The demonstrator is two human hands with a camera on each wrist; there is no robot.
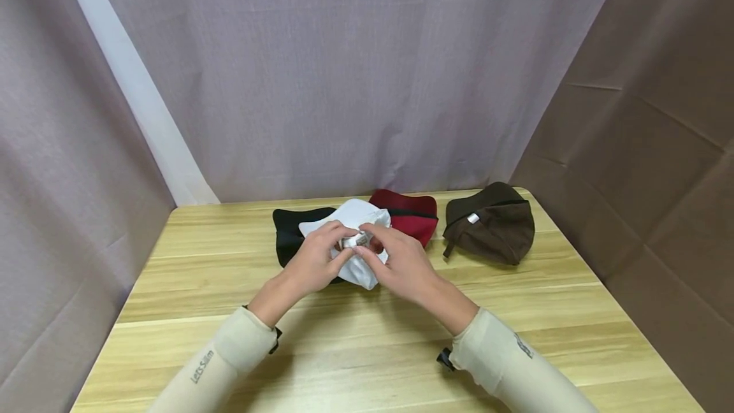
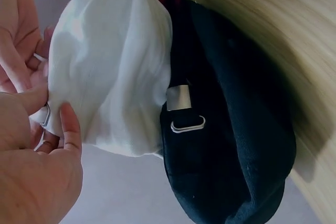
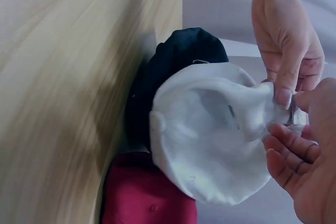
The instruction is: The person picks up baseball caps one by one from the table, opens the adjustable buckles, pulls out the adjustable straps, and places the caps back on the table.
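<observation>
A white cap (image 1: pixel 351 211) is held up between both hands above the table, its brim pointing away. My left hand (image 1: pixel 318 259) pinches the cap's back strap between thumb and fingers. From the other side, my right hand (image 1: pixel 406 264) pinches the same strap, its fingertips close to the left ones. A small metal buckle (image 3: pixel 295 113) shows between the hands in the right wrist view. Seen from the left wrist, the cap's rounded crown (image 2: pixel 113 66) hides part of the fingers. Just behind and left of it lies a black cap (image 1: pixel 289 234).
A red cap (image 1: pixel 421 228) lies behind the white one, to the right. Farther right, a brown cap (image 1: pixel 494 234) rests near the edge of the wooden table (image 1: pixel 223 285). Grey cloth (image 1: pixel 344 81) hangs behind the table. The black cap bears a metal strap buckle (image 2: pixel 188 125).
</observation>
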